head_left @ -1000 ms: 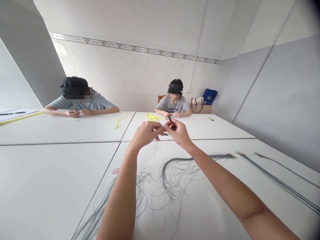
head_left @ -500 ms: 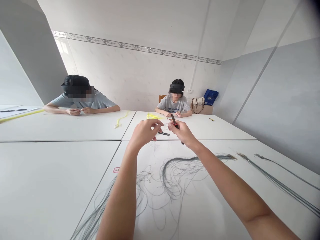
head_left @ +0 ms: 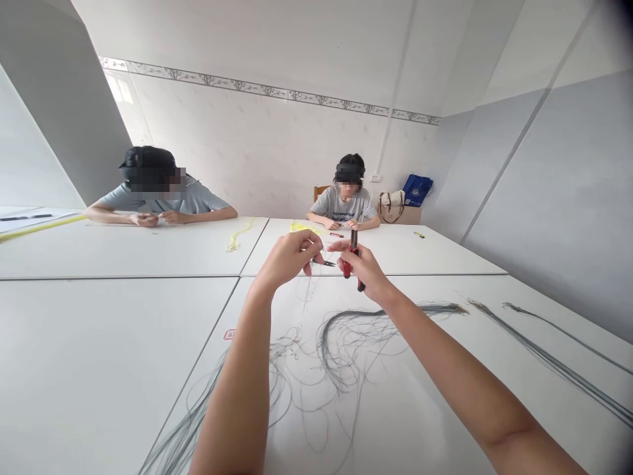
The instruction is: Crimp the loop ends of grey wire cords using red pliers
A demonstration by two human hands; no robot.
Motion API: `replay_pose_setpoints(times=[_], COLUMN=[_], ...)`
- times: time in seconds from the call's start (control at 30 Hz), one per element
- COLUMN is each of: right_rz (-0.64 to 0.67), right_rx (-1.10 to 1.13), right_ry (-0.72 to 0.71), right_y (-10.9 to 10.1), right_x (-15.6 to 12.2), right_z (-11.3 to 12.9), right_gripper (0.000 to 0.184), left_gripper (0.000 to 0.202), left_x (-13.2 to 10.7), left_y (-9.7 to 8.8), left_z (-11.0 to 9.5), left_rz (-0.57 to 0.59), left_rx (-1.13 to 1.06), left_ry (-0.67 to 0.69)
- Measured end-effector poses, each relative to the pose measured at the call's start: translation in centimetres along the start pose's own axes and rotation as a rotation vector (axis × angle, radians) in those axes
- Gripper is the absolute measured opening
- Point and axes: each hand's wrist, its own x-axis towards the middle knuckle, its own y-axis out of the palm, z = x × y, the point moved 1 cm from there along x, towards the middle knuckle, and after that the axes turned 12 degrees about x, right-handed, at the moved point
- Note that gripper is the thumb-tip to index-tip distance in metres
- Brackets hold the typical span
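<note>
Fingers: left hand [head_left: 291,258] pinched a thin grey wire [head_left: 307,290]; right hand [head_left: 364,269] clenched red-handled pliers [head_left: 353,258], frame centre.
Table [head_left: 99,343]: smooth, white, strewn with fine looping wires [head_left: 346,343].
Change: pliers had swung upright.

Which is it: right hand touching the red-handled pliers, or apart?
Touching. The head view shows the right hand wrapped around the red-handled pliers, with no gap.

No text reads clearly. Print on the far person's grey T-shirt [head_left: 345,212] and a red sticker [head_left: 229,334] at the table's [head_left: 395,429] left edge are too blurred.
</note>
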Motion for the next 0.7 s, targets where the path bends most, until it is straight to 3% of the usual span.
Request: replay_pose_setpoints(times=[0.1, 0.23, 0.37, 0.43, 0.63, 0.7], right_rz=[-0.021, 0.032, -0.143, -0.208, -0.130, -0.090], right_rx=[0.008, 0.071, 0.140, 0.169, 0.274, 0.293], right_ry=[0.152, 0.297, 0.253, 0.209, 0.248, 0.252], right_y=[-0.4, -0.2, 0.8, 1.5, 3.1, 3.4], right_x=[-1.0, -3.0, -4.8, -5.4, -5.5, -5.3], right_z=[-1.8, -4.5, -7.0, -7.9, -8.6, -8.4], right_gripper=[0.033, 0.030, 0.016, 0.019, 0.040, 0.038], left_gripper=[0.019, 0.020, 0.018, 0.016, 0.015, 0.015], left_x=[0.0, 0.1, 0.1, 0.1, 0.2, 0.2], left_y=[0.0, -0.1, -0.1, -0.1, -0.1, -0.1], left_z=[0.1, 0.3, 0.3, 0.2, 0.0, 0.0], left_rz=[-0.012, -0.026, -0.039, -0.040, -0.033, -0.032], left_rx=[-0.043, -0.076, -0.106, -0.108, -0.110, -0.107], left_ry=[-0.001, 0.015, 0.009, -0.002, -0.025, -0.029])
